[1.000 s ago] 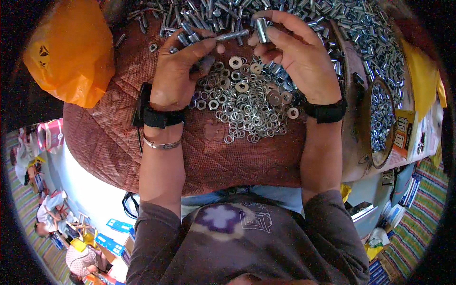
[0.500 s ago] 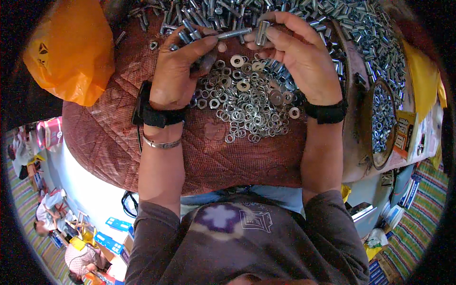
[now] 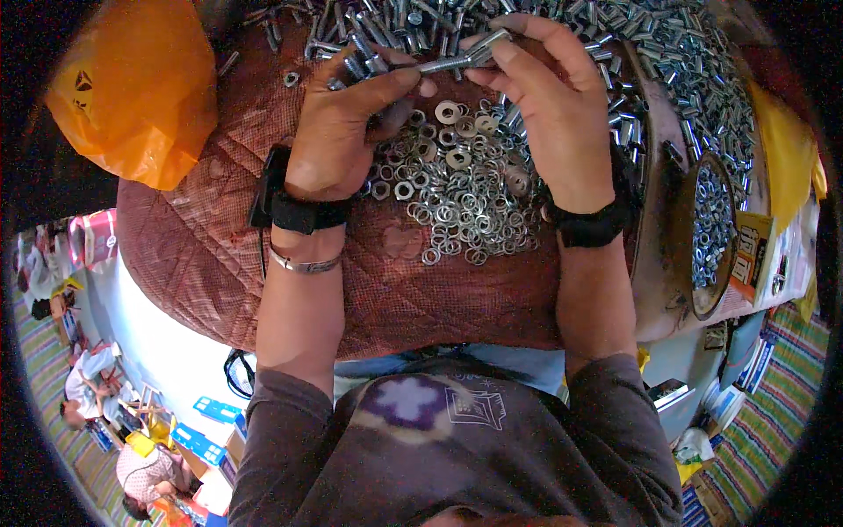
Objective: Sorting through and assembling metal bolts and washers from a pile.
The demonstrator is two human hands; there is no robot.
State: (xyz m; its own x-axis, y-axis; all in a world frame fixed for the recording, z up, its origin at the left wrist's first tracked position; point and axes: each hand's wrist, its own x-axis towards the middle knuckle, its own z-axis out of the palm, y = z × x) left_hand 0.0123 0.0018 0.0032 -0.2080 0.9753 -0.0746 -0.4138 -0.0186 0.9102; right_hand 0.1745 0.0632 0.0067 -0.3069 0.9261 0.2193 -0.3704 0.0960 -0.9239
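My left hand (image 3: 338,114) pinches a threaded bolt (image 3: 443,65) between thumb and fingers, its tip pointing right. Several more bolts (image 3: 358,63) are clasped in the same hand, their threaded ends sticking up. A shiny metal sleeve (image 3: 488,46) is held slantwise by the thumb and fingertips of my right hand (image 3: 566,114), its lower end meeting the bolt's tip. Whether the tip sits inside the sleeve I cannot tell. Below both hands lies a heap of washers, rings and a few nuts (image 3: 474,211) on the brown quilted cloth (image 3: 421,307).
Loose bolts (image 3: 413,19) pile up at the far edge, and metal sleeves (image 3: 685,70) spread over the far right. An oval bowl (image 3: 734,241) of nuts stands at the right. An orange plastic bag (image 3: 140,97) lies far left. Other people (image 3: 154,470) sit at the lower left.
My right hand has tilted the sleeve from nearly upright to slanting and brought it against the bolt's tip. My left hand has shifted slightly right, still holding its bolts.
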